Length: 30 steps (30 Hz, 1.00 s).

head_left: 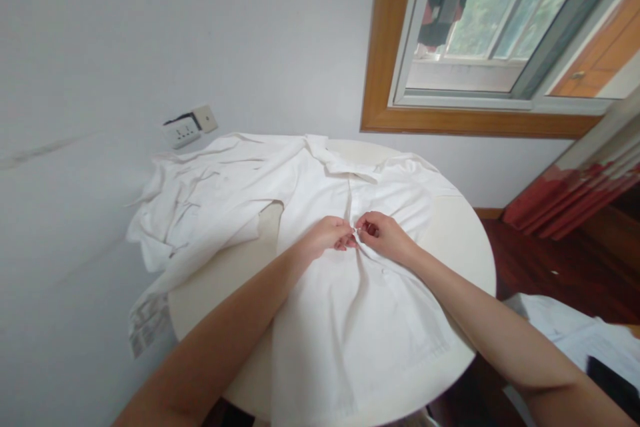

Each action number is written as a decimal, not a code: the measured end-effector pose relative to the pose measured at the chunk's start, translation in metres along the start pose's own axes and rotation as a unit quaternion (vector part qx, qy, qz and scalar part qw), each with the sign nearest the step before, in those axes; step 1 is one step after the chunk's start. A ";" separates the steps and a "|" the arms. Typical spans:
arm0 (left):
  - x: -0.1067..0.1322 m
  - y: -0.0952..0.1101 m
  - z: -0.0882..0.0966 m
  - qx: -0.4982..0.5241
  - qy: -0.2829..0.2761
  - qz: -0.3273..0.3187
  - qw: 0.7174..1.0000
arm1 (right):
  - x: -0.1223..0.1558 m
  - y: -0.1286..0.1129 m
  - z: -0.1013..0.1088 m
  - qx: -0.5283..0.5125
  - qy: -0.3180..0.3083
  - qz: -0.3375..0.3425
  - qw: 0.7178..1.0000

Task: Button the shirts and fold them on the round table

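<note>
A white shirt [320, 320] lies spread front up over a round cream table [467, 247], its collar toward the wall and its lower part near me. At the middle of its front opening, my left hand [336, 235] pinches the cloth edge. Close against it, my right hand [379, 232] grips the other edge of the placket, fingertips almost touching the left ones. Whether a button sits between the fingers is too small to tell. Below the hands the front edges part a little, and a small button [384, 271] shows on the right side.
More white clothing [200, 193] is heaped on the table's left side, hanging over the edge. A wall socket [183, 131] is behind it. A wood-framed window [377, 40] is at the back right, with a red and white curtain [545, 207] beside it. White items [570, 327] lie at lower right.
</note>
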<state>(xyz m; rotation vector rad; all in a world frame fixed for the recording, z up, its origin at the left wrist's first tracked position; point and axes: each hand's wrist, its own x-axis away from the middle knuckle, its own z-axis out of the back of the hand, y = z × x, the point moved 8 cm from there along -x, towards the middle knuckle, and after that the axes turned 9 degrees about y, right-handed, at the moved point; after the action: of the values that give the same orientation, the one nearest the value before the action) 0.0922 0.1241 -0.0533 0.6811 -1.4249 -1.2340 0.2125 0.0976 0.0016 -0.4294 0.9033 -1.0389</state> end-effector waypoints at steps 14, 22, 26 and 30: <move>0.011 0.009 0.001 0.051 -0.075 0.029 0.995 | 0.000 0.015 -0.004 -0.061 -0.027 -0.056 0.996; 0.011 0.009 -0.001 0.041 -0.033 0.024 0.998 | 0.000 0.013 -0.005 -0.065 -0.048 -0.058 0.995; 0.012 0.011 -0.003 0.032 -0.029 0.016 0.999 | 0.000 0.006 -0.003 -0.035 -0.031 -0.037 0.998; 0.013 0.012 -0.005 0.033 -0.068 0.010 0.997 | 0.000 -0.001 -0.005 0.057 -0.025 -0.002 0.998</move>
<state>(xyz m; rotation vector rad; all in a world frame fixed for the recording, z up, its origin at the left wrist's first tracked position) 0.0963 0.1143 -0.0385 0.6369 -1.5861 -1.2416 0.2079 0.0971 -0.0007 -0.3612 0.7942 -1.0736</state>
